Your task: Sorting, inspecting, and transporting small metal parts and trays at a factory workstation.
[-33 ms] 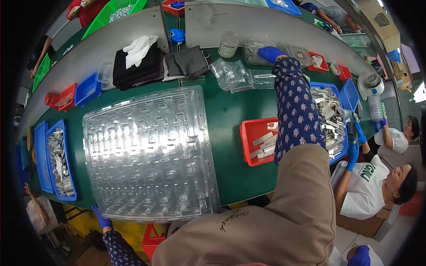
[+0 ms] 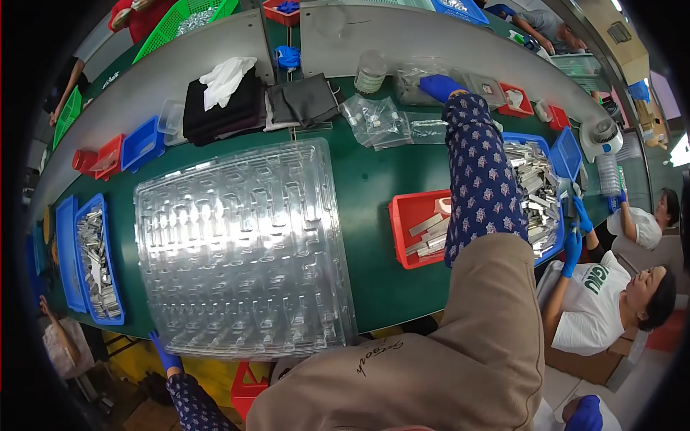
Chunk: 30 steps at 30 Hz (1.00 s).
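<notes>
A large clear plastic blister tray [image 2: 244, 244] with many moulded pockets lies on the green table [image 2: 366, 230] in front of me. My left hand [image 2: 164, 353], in a blue glove, holds the tray's near left corner. My right arm, in a dark patterned sleeve, stretches across the table to the far side. My right hand [image 2: 440, 86], also blue-gloved, rests on a clear plastic bag [image 2: 411, 75] beside the grey conveyor [image 2: 402, 36]. Its fingers curl downward, and whether they grip the bag is not visible.
A red bin [image 2: 404, 215] and a blue bin [image 2: 543, 179] of metal strips sit under my right arm. Another blue bin [image 2: 97, 262] of metal parts is at the left. Dark cloths [image 2: 223, 108], small bags [image 2: 374, 118] and a jar [image 2: 370, 70] lie beyond. A seated person [image 2: 596, 287] works at the right.
</notes>
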{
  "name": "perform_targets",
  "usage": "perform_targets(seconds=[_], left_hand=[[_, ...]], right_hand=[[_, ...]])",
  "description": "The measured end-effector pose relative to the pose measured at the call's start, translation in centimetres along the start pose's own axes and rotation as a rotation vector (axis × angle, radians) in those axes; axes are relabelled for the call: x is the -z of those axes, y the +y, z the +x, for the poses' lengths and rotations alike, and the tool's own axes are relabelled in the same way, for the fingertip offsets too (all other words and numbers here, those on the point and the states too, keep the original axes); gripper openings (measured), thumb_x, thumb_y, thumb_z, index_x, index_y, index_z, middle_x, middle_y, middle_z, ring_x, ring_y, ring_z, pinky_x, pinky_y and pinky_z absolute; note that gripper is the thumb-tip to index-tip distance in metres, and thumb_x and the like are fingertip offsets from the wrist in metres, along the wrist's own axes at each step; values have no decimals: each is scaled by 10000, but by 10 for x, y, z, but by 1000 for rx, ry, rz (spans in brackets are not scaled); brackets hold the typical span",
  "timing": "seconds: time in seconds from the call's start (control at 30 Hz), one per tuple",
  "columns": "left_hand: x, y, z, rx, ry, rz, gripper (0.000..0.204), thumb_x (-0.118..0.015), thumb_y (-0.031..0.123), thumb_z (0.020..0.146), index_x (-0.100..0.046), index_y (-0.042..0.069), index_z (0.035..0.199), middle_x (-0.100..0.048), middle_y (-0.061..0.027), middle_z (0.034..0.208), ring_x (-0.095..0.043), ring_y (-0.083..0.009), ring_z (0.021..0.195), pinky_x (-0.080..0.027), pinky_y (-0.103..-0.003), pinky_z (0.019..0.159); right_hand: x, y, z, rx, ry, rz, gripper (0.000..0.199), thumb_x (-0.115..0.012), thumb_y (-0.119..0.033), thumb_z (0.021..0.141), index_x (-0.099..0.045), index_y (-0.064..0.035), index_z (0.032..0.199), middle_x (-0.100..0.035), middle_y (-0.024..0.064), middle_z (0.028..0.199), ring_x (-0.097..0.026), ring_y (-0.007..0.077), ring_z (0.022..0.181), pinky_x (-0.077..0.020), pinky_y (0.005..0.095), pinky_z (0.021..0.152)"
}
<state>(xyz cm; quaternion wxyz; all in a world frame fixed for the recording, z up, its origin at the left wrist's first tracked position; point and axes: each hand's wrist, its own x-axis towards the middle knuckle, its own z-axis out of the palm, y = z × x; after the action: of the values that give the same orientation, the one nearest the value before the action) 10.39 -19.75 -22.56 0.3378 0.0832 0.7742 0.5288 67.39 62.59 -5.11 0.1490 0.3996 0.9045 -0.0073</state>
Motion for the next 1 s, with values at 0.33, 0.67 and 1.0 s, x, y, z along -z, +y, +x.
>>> perform_targets(seconds=[0.33,0.67,1.0], left_hand=[[10,-6,-1,-72,2,338,520,-320,90,879,-58,20,1323,-112,-82,1383,-179,-186,1245,-142,-282,1021],[0,3,-5,-28,-26,105,499,-275,136,902,-36,46,1330,-114,-61,1385,-193,-182,1239,-133,-284,1026],[34,-17,18,13,-174,-227,526,-230,405,904,-256,46,1287,-291,-63,1318,-305,-212,1168,-184,-293,998]], right_hand=[[15,-1,-10,23,-36,126,262,-520,-202,740,-595,-80,959,-584,139,967,-557,258,882,-417,331,799],[33,11,-27,-51,-140,329,314,-612,-211,659,-619,-114,958,-569,109,1030,-538,235,935,-396,301,842],[31,11,-47,-10,378,586,225,-588,-264,739,-639,-97,880,-620,84,856,-580,222,819,-428,273,774]])
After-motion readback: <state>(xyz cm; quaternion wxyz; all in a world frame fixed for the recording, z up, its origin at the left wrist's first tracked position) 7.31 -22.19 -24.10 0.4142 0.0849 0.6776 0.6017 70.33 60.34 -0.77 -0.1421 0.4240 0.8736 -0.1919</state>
